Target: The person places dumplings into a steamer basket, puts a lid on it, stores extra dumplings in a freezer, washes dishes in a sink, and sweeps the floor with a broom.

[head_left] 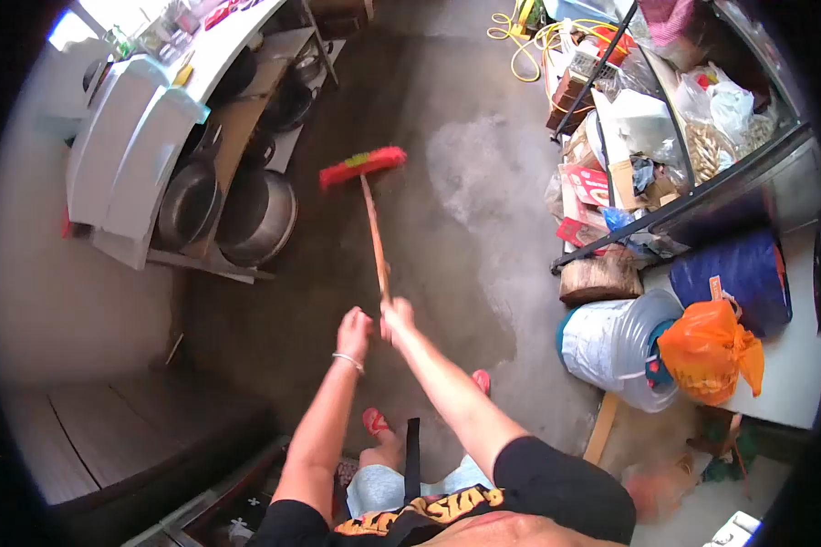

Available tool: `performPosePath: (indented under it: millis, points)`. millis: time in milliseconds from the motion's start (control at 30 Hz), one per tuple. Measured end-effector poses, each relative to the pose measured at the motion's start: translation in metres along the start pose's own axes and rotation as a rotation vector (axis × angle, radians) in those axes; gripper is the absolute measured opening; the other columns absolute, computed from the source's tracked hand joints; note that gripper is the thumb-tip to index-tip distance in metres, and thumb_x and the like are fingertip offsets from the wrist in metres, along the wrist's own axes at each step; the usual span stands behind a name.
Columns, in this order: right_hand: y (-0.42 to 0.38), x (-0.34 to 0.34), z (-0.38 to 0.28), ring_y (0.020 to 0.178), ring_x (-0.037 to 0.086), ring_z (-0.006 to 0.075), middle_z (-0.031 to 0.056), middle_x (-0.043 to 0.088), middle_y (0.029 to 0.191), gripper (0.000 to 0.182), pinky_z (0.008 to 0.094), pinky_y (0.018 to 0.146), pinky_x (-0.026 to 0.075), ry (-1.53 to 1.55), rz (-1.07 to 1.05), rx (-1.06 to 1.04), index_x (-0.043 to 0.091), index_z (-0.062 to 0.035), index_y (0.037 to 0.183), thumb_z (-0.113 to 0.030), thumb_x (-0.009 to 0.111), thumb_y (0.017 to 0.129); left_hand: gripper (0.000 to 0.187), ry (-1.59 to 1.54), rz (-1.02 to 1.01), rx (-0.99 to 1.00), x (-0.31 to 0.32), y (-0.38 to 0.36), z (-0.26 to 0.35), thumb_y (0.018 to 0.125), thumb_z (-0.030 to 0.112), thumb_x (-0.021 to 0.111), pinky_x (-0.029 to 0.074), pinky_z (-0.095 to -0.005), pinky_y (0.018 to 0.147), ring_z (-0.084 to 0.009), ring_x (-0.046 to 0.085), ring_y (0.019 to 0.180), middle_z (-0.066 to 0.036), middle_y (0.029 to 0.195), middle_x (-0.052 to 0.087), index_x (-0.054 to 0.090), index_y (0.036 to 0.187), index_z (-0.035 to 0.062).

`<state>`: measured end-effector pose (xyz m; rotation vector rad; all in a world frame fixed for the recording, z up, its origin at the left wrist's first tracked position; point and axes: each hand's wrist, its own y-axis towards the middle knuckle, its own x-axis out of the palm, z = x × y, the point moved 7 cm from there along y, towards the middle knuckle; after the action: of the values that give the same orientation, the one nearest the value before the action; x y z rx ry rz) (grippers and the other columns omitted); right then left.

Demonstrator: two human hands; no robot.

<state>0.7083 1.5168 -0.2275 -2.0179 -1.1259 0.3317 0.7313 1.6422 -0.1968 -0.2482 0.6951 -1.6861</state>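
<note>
while the right hand [397,316] is wrapped around the lower end of the wooden handle near the middle of the frame, the broom [374,232] runs up from it to a red head just above centre, over the grey concrete floor [465,182]. the left hand [354,330], curled shut, sits just beside the handle; whether it grips it, i cannot tell. big metal pots [255,214] sit at left.

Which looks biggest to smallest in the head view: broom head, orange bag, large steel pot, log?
1. Large steel pot.
2. Orange bag, though it sits nearer the camera, so this is unsure.
3. Log and broom head look similar; not ranked.
</note>
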Motion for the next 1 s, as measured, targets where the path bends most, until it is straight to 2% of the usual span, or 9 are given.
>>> performPosePath:
  millis: [167, 200, 300, 333, 400, 533, 767, 833, 1000]
  points:
    - [0.028, -0.099, -0.115, 0.033, 0.038, 0.0129, -0.0005, 0.041, 0.050, 0.010, 0.0295, 0.030, 0.032, -0.205, -0.167, -0.048, 0.052, -0.0049, 0.082, -0.014, 0.050, 0.085, 0.032, -0.060, -0.108, 0.161, 0.005, -0.060, 0.056, 0.091, 0.026, 0.050, 0.045, -0.0238, 0.065, -0.0102, 0.059, 0.076, -0.004, 0.090, 0.064, 0.052, 0.116, 0.0065]
    - [-0.007, -0.172, -0.092, 0.034, 0.037, 0.0103, -0.0005, 0.041, 0.052, 0.010, 0.0266, 0.029, 0.032, -0.190, -0.116, -0.051, 0.053, -0.0078, 0.095, -0.012, 0.047, 0.088, 0.032, -0.040, -0.046, -0.002, -0.019, -0.070, -0.063, 0.089, 0.027, 0.053, 0.045, -0.0238, 0.063, -0.0088, 0.056, 0.071, -0.004, 0.085, 0.063, 0.056, 0.110, 0.0033]
    - [-0.075, -0.265, -0.054, 0.035, 0.041, 0.0088, -0.0013, 0.045, 0.053, 0.011, 0.0252, 0.029, 0.032, -0.116, -0.049, 0.011, 0.057, -0.0075, 0.095, -0.013, 0.050, 0.088, 0.039, 0.909, -0.197, -0.453, -0.067, -0.168, -0.257, 0.084, 0.031, 0.043, 0.045, -0.0427, 0.081, -0.0322, 0.058, 0.096, -0.015, 0.103, 0.062, 0.060, 0.105, 0.0020]
    - [-0.093, -0.281, -0.047, 0.034, 0.041, 0.0096, 0.0001, 0.047, 0.055, 0.015, 0.0256, 0.029, 0.032, -0.125, -0.028, 0.164, 0.056, -0.0078, 0.100, -0.013, 0.050, 0.088, 0.040, 1.623, -0.605, 0.137, -0.040, -0.218, -0.267, 0.083, 0.032, 0.043, 0.044, -0.0384, 0.087, -0.0298, 0.054, 0.106, -0.018, 0.107, 0.060, 0.061, 0.101, 0.0028]
    - [-0.096, -0.291, -0.048, 0.035, 0.042, 0.0117, 0.0024, 0.048, 0.055, 0.021, 0.0275, 0.029, 0.032, -0.126, 0.011, 0.310, 0.053, -0.0083, 0.108, -0.015, 0.050, 0.088, 0.040, 1.315, -0.522, -0.491, -0.056, -0.257, -0.277, 0.083, 0.032, 0.041, 0.044, -0.0358, 0.089, -0.0287, 0.056, 0.104, -0.016, 0.105, 0.062, 0.062, 0.100, 0.0023]
    - [-0.022, -0.258, -0.102, 0.033, 0.040, 0.0124, 0.0029, 0.046, 0.051, 0.019, 0.0270, 0.028, 0.031, -0.172, 0.003, 0.261, 0.053, -0.0042, 0.103, -0.015, 0.047, 0.089, 0.039, 1.240, -0.742, -0.450, 0.007, -0.237, -0.265, 0.082, 0.031, 0.047, 0.045, -0.0334, 0.087, -0.0262, 0.058, 0.102, -0.011, 0.103, 0.064, 0.062, 0.100, 0.0001]
    - [0.306, -0.169, -0.348, 0.035, 0.042, 0.0129, 0.0033, 0.046, 0.052, 0.014, 0.0301, 0.028, 0.032, -0.289, -0.123, 0.023, 0.058, -0.0051, 0.089, -0.015, 0.049, 0.087, 0.012, 0.216, 0.217, -0.466, 0.076, 0.058, -0.088, 0.081, 0.012, 0.056, 0.040, -0.0279, 0.044, -0.0118, 0.048, 0.047, 0.000, 0.056, 0.051, 0.059, 0.070, 0.0063]
    - [0.394, -0.138, -0.435, 0.035, 0.040, 0.0134, 0.0025, 0.044, 0.050, 0.012, 0.0284, 0.029, 0.029, -0.441, -0.188, 0.040, 0.053, -0.0058, 0.078, -0.015, 0.052, 0.085, 0.034, 0.323, 0.113, -0.273, 0.109, 0.155, -0.024, 0.078, 0.025, 0.062, 0.048, -0.0310, 0.079, -0.0204, 0.061, 0.087, -0.014, 0.091, 0.065, 0.061, 0.101, -0.0005]
    - [0.402, -0.206, -0.580, 0.030, 0.035, 0.0112, 0.0000, 0.043, 0.050, 0.026, 0.0281, 0.029, 0.028, -0.660, -0.310, -0.159, 0.054, -0.0045, 0.109, -0.022, 0.046, 0.091, 0.026, -0.231, 0.116, -0.313, 0.158, 0.231, 0.225, 0.085, 0.011, 0.056, 0.048, -0.0252, 0.071, -0.0128, 0.060, 0.078, -0.006, 0.090, 0.064, 0.056, 0.109, 0.0007]
